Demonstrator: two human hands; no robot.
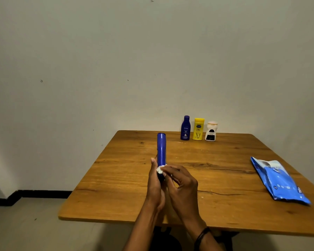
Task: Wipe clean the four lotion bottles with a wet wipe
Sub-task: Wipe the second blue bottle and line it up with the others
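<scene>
My left hand (155, 182) grips the lower end of a tall blue lotion bottle (161, 149), held above the wooden table (225, 178) with its far end pointing away from me. My right hand (181, 185) pinches a small white wet wipe (160, 169) against the bottle's side, just above my left thumb. At the table's far edge stand three more bottles in a row: a dark blue one (185, 128), a yellow one (198, 129) and a white one (210, 131).
A blue pack of wet wipes (279, 182) lies flat near the table's right edge. A plain wall rises behind the table. Grey floor with a black skirting shows at the lower left.
</scene>
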